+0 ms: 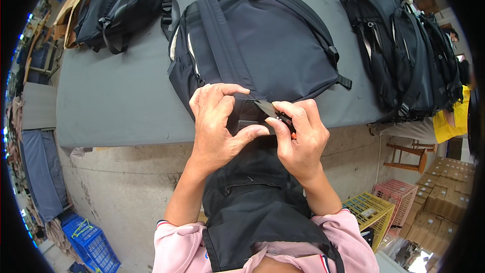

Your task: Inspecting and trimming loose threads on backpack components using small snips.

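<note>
Near the front edge of the grey tabletop (116, 98) lay a rounded navy fabric backpack (283, 45).

At its lower end, the right hand (303, 134) pinched a small, dark, pointed blade (263, 106); the left hand (213, 129) touched the fabric, thumb and forefinger parted, any grip unclear. Pale material (191, 46) showed at the backpack's side zip, contents hidden. A blue plastic crate (92, 245) stood on the floor (121, 187).

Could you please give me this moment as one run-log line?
left hand: on near end of dark backpack | right hand: holding small bladed tool at that end | around: other black backpacks on grey table
</note>
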Motion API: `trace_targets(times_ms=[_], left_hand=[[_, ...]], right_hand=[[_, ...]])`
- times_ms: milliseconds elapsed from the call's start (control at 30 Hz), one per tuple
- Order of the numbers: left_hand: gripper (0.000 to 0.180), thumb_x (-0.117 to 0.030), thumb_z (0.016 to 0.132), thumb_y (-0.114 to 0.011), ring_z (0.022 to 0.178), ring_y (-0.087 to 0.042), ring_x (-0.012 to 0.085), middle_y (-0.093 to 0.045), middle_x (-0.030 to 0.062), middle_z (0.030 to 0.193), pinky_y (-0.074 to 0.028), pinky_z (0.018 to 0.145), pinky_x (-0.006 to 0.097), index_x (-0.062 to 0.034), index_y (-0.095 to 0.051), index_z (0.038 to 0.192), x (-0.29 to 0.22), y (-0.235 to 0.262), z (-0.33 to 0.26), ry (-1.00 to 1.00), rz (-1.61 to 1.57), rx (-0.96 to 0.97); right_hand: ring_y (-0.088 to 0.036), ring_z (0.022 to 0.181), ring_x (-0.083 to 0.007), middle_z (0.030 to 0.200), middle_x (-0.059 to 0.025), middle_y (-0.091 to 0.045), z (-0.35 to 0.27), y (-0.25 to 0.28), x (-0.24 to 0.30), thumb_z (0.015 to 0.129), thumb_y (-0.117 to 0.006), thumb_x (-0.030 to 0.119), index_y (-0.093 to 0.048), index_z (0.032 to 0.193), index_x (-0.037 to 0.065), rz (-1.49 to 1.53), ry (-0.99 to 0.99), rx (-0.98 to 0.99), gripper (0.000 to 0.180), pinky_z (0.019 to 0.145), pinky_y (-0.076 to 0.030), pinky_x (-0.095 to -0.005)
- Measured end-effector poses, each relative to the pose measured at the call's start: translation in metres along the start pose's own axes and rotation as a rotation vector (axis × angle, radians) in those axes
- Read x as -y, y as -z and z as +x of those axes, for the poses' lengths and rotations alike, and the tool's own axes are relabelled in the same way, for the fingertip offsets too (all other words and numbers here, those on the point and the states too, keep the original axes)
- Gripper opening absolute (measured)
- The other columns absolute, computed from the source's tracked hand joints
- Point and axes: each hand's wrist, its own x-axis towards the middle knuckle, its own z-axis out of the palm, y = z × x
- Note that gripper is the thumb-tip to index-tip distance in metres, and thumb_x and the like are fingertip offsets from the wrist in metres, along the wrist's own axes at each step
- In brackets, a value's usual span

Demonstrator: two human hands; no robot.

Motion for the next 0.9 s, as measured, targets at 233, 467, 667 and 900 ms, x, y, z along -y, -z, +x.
trace_targets(times_ms=[233,467,667,900], left_hand=[[0.055,-0.048,0.066,-0.074,0.096,-0.049,0.0243,-0.058,0.0068,0.102,-0.027,0.093,0.040,0.0003,-0.059,0.086,0.000,0.000,-0.001,0.000,-0.005,0.009],[0.053,-0.046,0.066,-0.075,0.098,-0.049,0.0251,-0.057,0.0078,0.105,-0.027,0.095,0.040,0.0003,-0.059,0.086,0.003,0.001,0.001,0.014,-0.056,0.009],[0.045,-0.040,0.070,-0.074,0.101,-0.048,0.0282,-0.057,0.0099,0.109,-0.028,0.095,0.043,-0.0003,-0.054,0.078,-0.001,0.009,0.001,-0.013,-0.071,0.022],[0.022,-0.015,0.077,-0.069,0.098,-0.049,0.0315,-0.053,0.0160,0.111,-0.037,0.086,0.041,0.0027,-0.056,0.080,-0.043,0.029,0.014,-0.023,0.226,-0.262]], right_hand=[[-0.054,0.057,-0.0213,0.076,-0.0041,-0.054,0.000,0.002,-0.001,0.071,-0.073,0.010,-0.063,0.092,0.007,-0.160,0.121,0.005,0.023,0.051,-0.042,-0.0311],[-0.055,0.058,-0.0139,0.080,-0.0061,-0.056,-0.003,0.007,-0.001,0.074,-0.071,0.000,-0.063,0.093,0.004,0.294,-0.109,-0.033,0.021,0.050,-0.045,-0.0253],[-0.056,0.058,-0.0208,0.077,-0.0068,-0.055,0.002,-0.002,0.001,0.073,-0.071,0.003,-0.063,0.091,0.005,0.156,-0.033,0.039,0.019,0.052,-0.044,-0.0313],[-0.044,0.067,-0.0041,0.074,0.0043,-0.045,0.007,0.001,-0.015,0.078,-0.067,-0.002,-0.056,0.098,0.001,0.897,-0.573,0.167,0.023,0.060,-0.037,-0.0180]])
